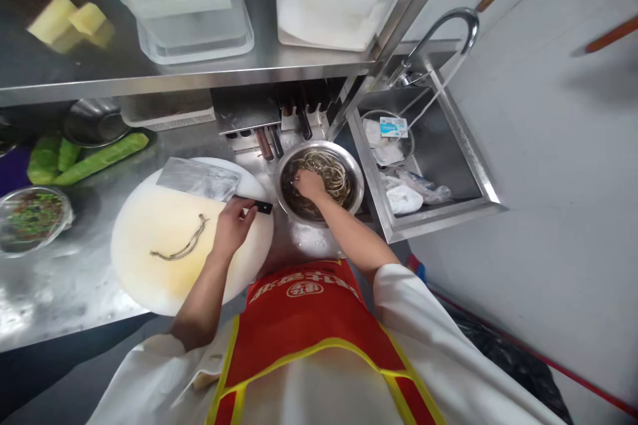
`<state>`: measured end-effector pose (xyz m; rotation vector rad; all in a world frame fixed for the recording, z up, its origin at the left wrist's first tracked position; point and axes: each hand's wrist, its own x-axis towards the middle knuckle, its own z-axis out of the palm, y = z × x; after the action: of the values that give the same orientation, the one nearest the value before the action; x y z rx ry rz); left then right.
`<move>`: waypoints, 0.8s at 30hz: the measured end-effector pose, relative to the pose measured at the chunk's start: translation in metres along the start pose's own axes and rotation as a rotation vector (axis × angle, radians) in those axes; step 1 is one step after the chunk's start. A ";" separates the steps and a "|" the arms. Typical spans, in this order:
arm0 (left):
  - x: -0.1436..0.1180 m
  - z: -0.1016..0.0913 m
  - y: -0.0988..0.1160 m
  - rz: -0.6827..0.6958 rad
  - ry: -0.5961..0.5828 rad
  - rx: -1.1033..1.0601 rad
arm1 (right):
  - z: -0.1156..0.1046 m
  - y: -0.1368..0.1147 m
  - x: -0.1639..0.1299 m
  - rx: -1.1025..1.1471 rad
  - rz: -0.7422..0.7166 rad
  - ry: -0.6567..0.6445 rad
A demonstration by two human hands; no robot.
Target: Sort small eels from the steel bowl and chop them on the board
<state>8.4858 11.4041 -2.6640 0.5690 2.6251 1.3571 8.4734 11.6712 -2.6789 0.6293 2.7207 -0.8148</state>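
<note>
My left hand point(233, 227) is at the right side of the round white cutting board point(137, 259), its fingers closed at the black handle of a cleaver point(199, 178). The cleaver's broad blade lies flat across the board's far edge. One thin, dark, eel-like strip point(185, 251) lies curved on the board, left of that hand. My right hand point(309, 184) reaches into a round metal bowl point(359, 182) beside the board. Long, pale and dark eel-like strands point(333, 169) lie coiled in liquid there. The right fingertips are hidden among them, so their grip does not show.
Right of the bowl is a sink point(461, 153) with a curved faucet point(468, 20) and bagged items. Knives stand in a rack point(304, 119) behind the bowl. Green vegetables point(100, 159) and a covered bowl point(34, 216) are at left. A shelf point(189, 78) with plastic tubs overhangs the counter.
</note>
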 end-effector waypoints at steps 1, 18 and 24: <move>0.007 0.007 0.011 0.011 -0.027 -0.037 | -0.001 -0.002 -0.002 0.021 -0.021 -0.004; 0.092 0.110 0.090 0.074 -0.573 -0.710 | -0.084 0.040 -0.071 1.501 -0.024 -0.147; 0.090 0.114 0.098 0.006 -0.496 -0.652 | -0.083 0.041 -0.076 1.353 -0.051 -0.118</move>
<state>8.4615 11.5770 -2.6473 0.6882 1.6726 1.6835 8.5512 11.7237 -2.6045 0.6364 1.7190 -2.5516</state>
